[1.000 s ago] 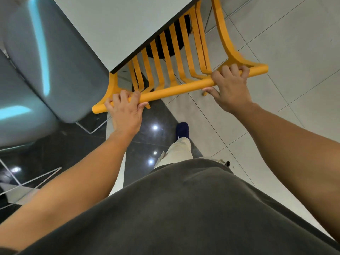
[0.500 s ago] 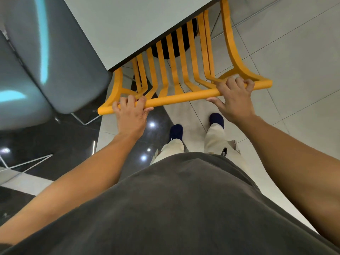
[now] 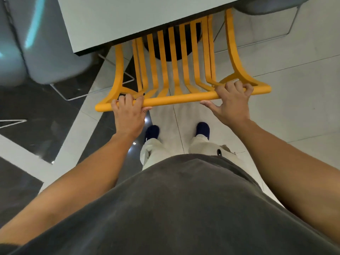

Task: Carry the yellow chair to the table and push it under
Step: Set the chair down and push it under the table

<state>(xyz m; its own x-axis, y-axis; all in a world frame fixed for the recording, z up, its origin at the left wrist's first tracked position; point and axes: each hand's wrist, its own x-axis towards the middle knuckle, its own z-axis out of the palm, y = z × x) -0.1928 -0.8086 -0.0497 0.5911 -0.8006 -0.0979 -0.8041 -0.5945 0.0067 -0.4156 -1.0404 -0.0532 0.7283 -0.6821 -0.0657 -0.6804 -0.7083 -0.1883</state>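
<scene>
The yellow chair with a slatted back stands in front of me, its seat hidden beneath the pale grey table. Only the slats and the top rail stick out from the table's dark edge. My left hand is curled over the left part of the top rail. My right hand holds the rail near its right corner, fingers wrapped over it and thumb stretched out below.
A grey upholstered chair with thin white metal legs stands left of the table. Another grey seat shows at the top right. The table's black pedestal base sits behind the slats. My feet in dark shoes stand on pale tiles.
The chair has turned square to me and the table now covers its seat. My right foot has come forward beside the left. Both hands stayed on the rail.
</scene>
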